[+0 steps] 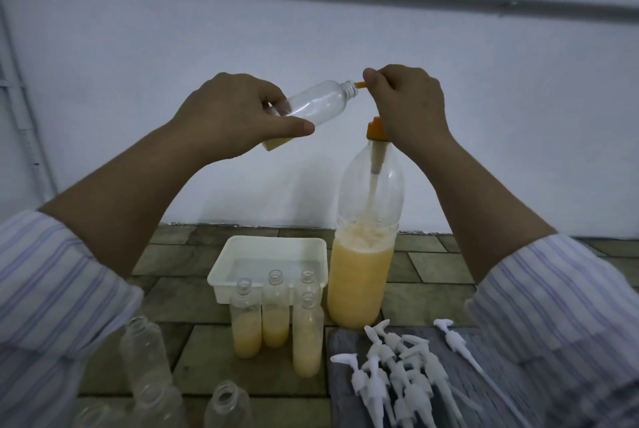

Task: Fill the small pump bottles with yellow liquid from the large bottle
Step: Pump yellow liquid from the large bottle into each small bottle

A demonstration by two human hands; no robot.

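The left hand [221,116] grips a small clear bottle [311,104], tilted with its open neck toward 3 o'clock and a little yellow liquid pooled at its base. The right hand [404,99] pinches the orange spout [360,84] of the pump at that neck. Below, at 6 o'clock, stands the large bottle [363,255], half full of cloudy yellow liquid, on the surface [432,289]. Beside it at 9 o'clock stand partly filled bottles [276,327].

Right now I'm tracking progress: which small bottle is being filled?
The tilted small bottle gripped by the left hand, its mouth at the orange spout the right hand holds; the others stand on the floor.
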